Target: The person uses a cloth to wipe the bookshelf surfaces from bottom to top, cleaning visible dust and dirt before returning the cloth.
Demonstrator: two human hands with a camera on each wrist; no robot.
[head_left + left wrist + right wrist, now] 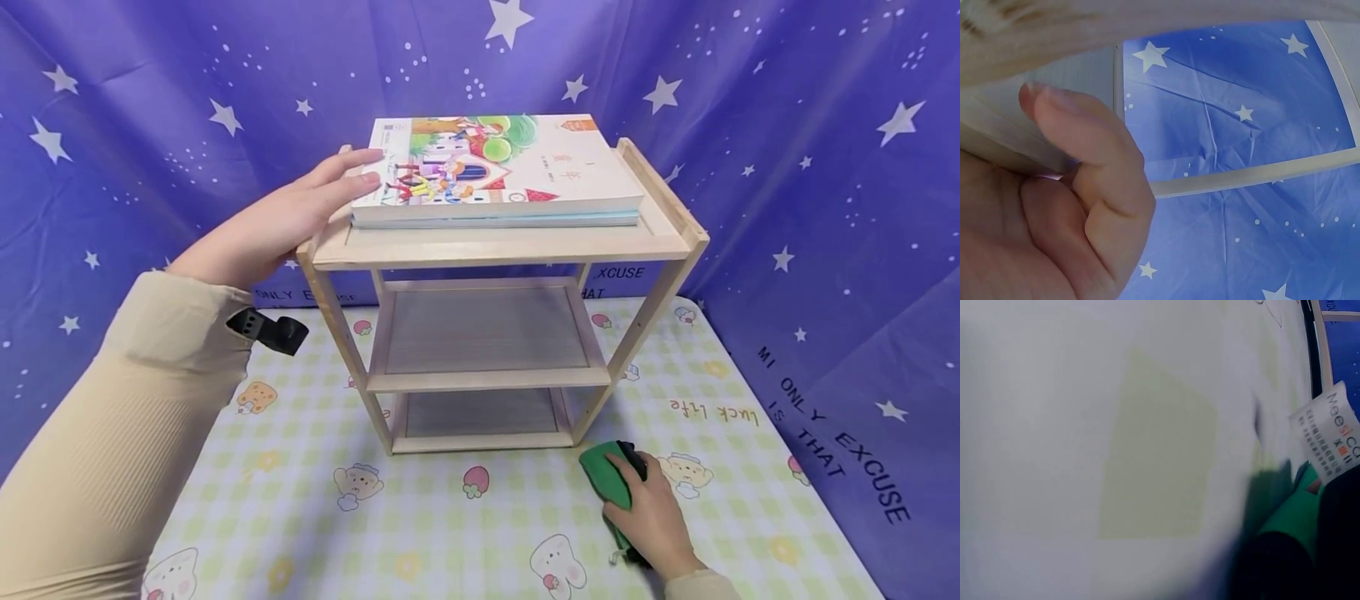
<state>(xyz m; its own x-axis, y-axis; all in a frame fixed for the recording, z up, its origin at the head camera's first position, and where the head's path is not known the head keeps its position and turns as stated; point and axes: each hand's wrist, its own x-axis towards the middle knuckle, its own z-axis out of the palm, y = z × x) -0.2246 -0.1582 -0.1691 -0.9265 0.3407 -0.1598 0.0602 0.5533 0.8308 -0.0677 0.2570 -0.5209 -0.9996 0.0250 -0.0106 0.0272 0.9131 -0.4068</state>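
Observation:
My left hand (300, 204) grips the upper left side of a small wooden shelf rack (502, 248), fingers reaching over the side rail to the near left edge of a stack of books (480, 171). In the left wrist view, a bent digit (1094, 137) of that hand shows close under the top board. The upper book has a colourful picture cover with children and a house. At the lower right my right hand (652, 517) holds a green and black cloth item (603, 475) low over the tablecloth. In the right wrist view, a white printed label (1332, 434) sticks out from it.
The rack's middle shelf (487, 329) and bottom shelf (480, 414) sit below the books. A checked tablecloth (420, 508) with cartoon prints lies under the rack. Purple star-patterned curtains (795, 108) stand behind and on both sides.

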